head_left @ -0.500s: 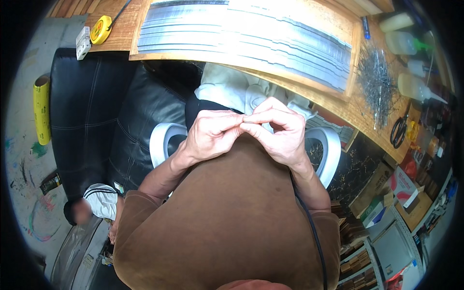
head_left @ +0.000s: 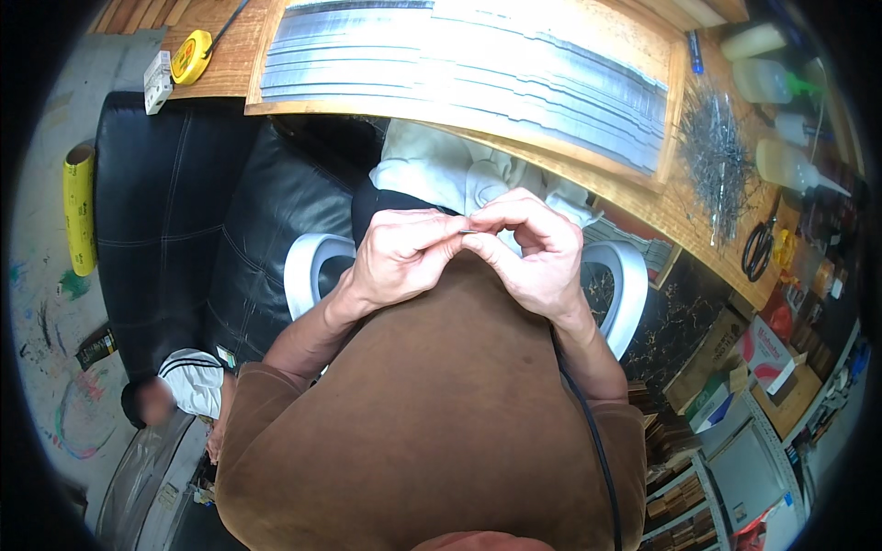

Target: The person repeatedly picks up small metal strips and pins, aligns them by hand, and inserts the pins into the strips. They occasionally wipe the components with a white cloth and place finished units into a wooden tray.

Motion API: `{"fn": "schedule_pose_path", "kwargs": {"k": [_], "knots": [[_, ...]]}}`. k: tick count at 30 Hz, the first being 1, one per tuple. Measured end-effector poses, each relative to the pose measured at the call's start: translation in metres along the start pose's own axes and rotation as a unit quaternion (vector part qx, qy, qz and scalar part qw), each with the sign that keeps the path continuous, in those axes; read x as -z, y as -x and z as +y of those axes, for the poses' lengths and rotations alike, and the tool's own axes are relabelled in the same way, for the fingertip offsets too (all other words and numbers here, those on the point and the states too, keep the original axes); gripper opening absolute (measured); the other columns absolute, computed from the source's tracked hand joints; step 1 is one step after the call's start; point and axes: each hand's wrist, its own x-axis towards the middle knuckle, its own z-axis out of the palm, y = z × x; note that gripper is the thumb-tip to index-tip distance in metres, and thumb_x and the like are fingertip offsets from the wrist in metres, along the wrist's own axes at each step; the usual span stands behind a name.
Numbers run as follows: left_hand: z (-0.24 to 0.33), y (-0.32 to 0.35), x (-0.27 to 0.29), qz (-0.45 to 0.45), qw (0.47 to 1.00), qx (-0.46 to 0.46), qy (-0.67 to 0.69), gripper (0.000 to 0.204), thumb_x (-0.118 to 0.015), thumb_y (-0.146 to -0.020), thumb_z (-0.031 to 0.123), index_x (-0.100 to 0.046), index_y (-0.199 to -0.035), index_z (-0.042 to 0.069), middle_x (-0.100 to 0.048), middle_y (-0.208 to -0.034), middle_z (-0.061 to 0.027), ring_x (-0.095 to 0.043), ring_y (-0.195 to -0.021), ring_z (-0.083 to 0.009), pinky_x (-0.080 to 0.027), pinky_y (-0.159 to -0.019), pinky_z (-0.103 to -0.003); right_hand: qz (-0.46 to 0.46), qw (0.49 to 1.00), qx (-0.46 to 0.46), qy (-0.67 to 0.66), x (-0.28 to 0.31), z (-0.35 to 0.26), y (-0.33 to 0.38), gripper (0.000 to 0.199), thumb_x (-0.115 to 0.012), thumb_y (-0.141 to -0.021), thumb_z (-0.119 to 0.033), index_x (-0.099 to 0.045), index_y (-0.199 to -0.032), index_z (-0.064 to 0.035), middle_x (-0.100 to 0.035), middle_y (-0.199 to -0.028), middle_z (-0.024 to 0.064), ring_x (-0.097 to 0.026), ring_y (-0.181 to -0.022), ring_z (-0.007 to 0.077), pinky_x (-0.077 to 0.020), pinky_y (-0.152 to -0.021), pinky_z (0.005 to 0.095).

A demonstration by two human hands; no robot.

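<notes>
My left hand [head_left: 404,255] and my right hand [head_left: 537,253] meet in front of my chest, fingertips nearly touching. Between them shows a sliver of a small thin dark piece [head_left: 468,231]; its kind is too small to tell. Thumb and forefinger of my left hand are pinched together on it. My right hand also pinches at its end, thumb below and forefinger above, the other fingers curled. Beyond the hands, on the wooden table, lies a framed panel of grey layered strips [head_left: 459,78], brightly lit. A white cloth [head_left: 423,156] hangs below its near edge.
To the right on the table [head_left: 749,280] are a pile of thin dark strands [head_left: 717,156], black scissors [head_left: 759,250], a blue pen [head_left: 695,53] and squeeze bottles [head_left: 785,165]. A yellow tape measure [head_left: 191,58] sits left. Behind the black sofa [head_left: 156,202] another person [head_left: 193,381] is visible.
My right hand's fingertips have shifted slightly, and the forefinger has lifted a little from the thumb. More of the thin dark piece shows now. My left hand has barely moved.
</notes>
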Motion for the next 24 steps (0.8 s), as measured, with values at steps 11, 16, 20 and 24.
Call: {"fn": "schedule_pose_path", "kwargs": {"k": [11,16,20,24], "knots": [[-0.0014,0.0015,-0.0007,0.008,1.000,-0.003,-0.010,0.018,-0.078,-0.086,-0.006,-0.077,-0.105,-0.007,-0.078,-0.089,-0.0191,-0.078,-0.076,-0.0286,-0.062,-0.070,-0.032,0.017,1.000,0.006,0.017,-0.0005,0.0030,0.0003,0.013,-0.084,-0.084,0.003,-0.075,-0.093,0.0001,-0.072,-0.088,0.0086,-0.070,-0.081,0.0168,-0.0549,-0.073,0.0279],[-0.0023,0.0019,-0.0006,0.007,1.000,-0.008,-0.017,0.018,-0.078,-0.086,-0.006,-0.077,-0.105,-0.007,-0.078,-0.088,-0.0190,-0.078,-0.076,-0.0293,-0.062,-0.070,-0.032,0.015,1.000,0.008,0.024,-0.0009,0.0031,0.0004,0.012,-0.082,-0.085,0.003,-0.074,-0.092,0.0000,-0.071,-0.087,0.0084,-0.069,-0.080,0.0168,-0.0546,-0.072,0.0281],[-0.0035,0.0029,-0.0013,0.005,1.000,-0.004,-0.011,0.018,-0.078,-0.087,-0.005,-0.077,-0.104,-0.007,-0.078,-0.088,-0.0190,-0.078,-0.075,-0.0294,-0.062,-0.070,-0.032,0.011,1.000,0.009,0.024,-0.0004,0.0027,0.0001,0.011,-0.082,-0.085,0.003,-0.073,-0.091,0.0002,-0.071,-0.087,0.0082,-0.069,-0.080,0.0166,-0.0544,-0.072,0.0282],[-0.0018,0.0026,-0.0014,0.002,1.000,0.003,-0.009,0.017,-0.078,-0.087,-0.005,-0.077,-0.104,-0.007,-0.078,-0.088,-0.0190,-0.078,-0.075,-0.0289,-0.062,-0.070,-0.032,0.010,1.000,0.005,0.019,-0.0005,0.0021,0.0004,0.012,-0.082,-0.085,0.003,-0.073,-0.091,0.0002,-0.070,-0.088,0.0081,-0.068,-0.080,0.0166,-0.0543,-0.072,0.0284]]}}
